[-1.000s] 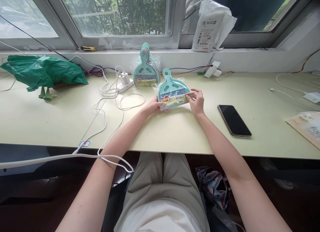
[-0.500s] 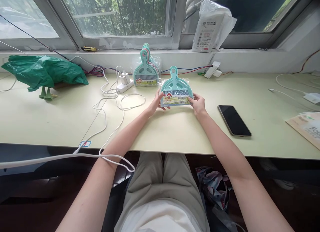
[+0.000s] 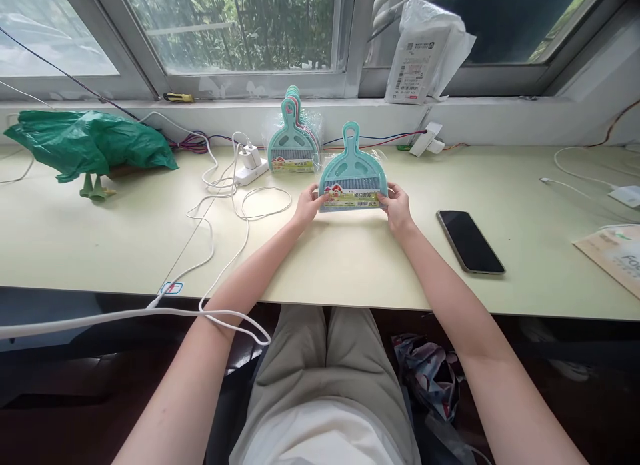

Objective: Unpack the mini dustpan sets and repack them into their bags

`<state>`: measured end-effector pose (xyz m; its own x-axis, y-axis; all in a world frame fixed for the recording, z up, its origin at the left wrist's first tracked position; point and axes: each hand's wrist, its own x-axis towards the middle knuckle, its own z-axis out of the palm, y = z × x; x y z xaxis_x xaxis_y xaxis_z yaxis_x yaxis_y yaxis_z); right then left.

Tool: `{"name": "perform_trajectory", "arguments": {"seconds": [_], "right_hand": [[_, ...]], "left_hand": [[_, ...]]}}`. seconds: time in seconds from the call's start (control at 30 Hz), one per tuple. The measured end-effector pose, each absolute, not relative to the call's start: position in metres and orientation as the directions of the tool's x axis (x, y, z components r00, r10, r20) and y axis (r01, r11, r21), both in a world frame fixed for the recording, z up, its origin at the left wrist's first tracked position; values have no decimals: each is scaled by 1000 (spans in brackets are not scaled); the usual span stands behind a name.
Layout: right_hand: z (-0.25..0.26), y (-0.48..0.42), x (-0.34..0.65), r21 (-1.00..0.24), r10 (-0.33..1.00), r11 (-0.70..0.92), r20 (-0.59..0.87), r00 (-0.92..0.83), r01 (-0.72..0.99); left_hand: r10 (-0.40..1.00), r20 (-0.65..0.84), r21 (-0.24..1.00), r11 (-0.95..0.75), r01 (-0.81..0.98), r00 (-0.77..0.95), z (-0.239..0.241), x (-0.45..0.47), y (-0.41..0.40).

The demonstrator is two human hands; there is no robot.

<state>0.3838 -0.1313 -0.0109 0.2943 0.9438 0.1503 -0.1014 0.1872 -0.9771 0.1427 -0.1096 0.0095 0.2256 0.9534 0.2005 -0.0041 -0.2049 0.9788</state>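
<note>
A teal mini dustpan set in clear wrapping (image 3: 353, 175) stands upright on the pale desk (image 3: 350, 265), handle up. My left hand (image 3: 307, 203) grips its lower left corner. My right hand (image 3: 397, 203) grips its lower right corner. Just behind and to the left, a stack of several like dustpan sets (image 3: 292, 141) leans against the wall under the window sill.
A dark phone (image 3: 471, 241) lies right of my hands. White cables and a charger on a power strip (image 3: 249, 165) sprawl to the left. A green plastic bag (image 3: 90, 141) sits far left. A white parcel (image 3: 423, 51) rests on the sill. A printed packet (image 3: 615, 255) lies far right.
Both hands have tilted the dustpan set up from lying slanted on the desk to standing upright, and carried it slightly farther back toward the stack.
</note>
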Motion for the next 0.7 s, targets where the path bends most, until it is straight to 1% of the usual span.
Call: {"name": "perform_trajectory", "arguments": {"seconds": [0.1,0.27,0.37,0.43,0.57,0.7], "right_hand": [[-8,-133,385,-980,950,189,166,266,-65],[-4,-137,379,-980,960,192,177,217,-48],[-7,-136,376,-974,954,224,225,200,28],[-10,-134,375,-968,948,238,248,201,75],[-11,-133,376,-969,948,230,244,202,90],[-11,-134,376,-973,950,220,229,212,65]], "left_hand": [[953,185,981,-192,4,240,7,142,-109],[937,244,964,-261,40,250,1,142,-106],[941,250,961,-269,58,229,-3,143,-102],[948,222,971,-237,38,226,-4,144,-102],[934,185,982,-187,-25,305,0,144,-109],[909,172,985,-171,-36,379,3,142,-114]]}}
